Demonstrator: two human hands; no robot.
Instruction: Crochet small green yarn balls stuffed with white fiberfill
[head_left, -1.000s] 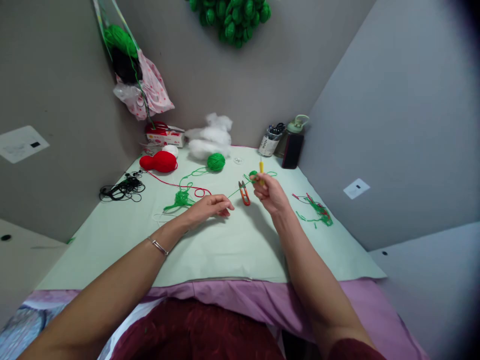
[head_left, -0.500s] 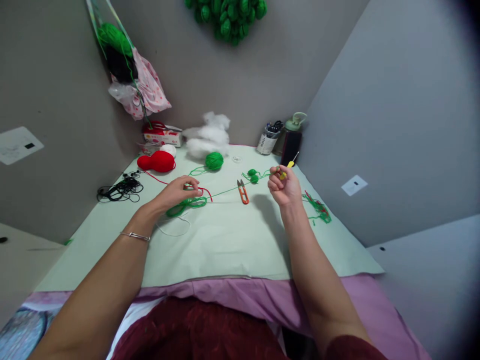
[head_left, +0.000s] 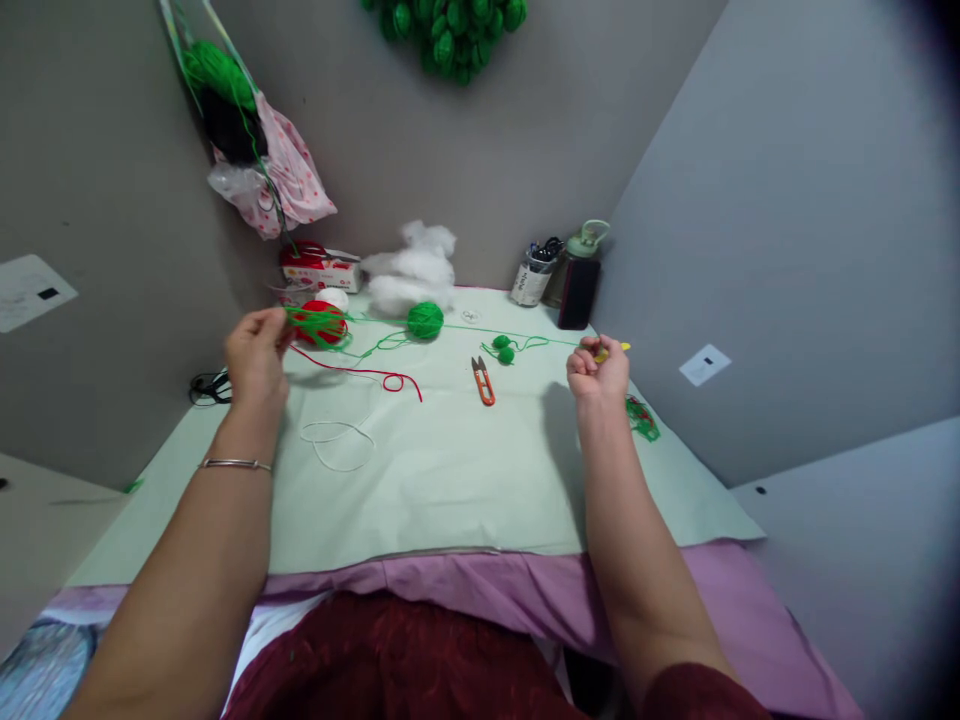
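My left hand [head_left: 257, 352] is closed on a loose bundle of green yarn [head_left: 319, 325], lifted in front of the red yarn ball [head_left: 336, 330]. From the bundle a green strand runs across the table to my right hand [head_left: 598, 368]. That hand is a closed fist around a crochet hook with a yellow handle [head_left: 624, 347]; its metal tip is hidden. Two small green crocheted pieces [head_left: 503, 349] lie left of my right hand, with a green tail reaching toward it. Orange thread snips [head_left: 483, 381] rest between the hands. Behind them sits a green yarn ball [head_left: 425, 320].
White stuffing [head_left: 414, 270] is heaped at the back wall beside a red and white box [head_left: 322, 272]. A pen cup [head_left: 532, 278], a green-lidded bottle [head_left: 587, 240] and a dark phone [head_left: 580, 293] stand back right. Red yarn [head_left: 360, 371] and a white cord [head_left: 337, 440] lie on the table.
My left hand has picked up the green yarn from the table and moved left and up. My right hand has shifted slightly right with the hook, and the strand between them has risen.
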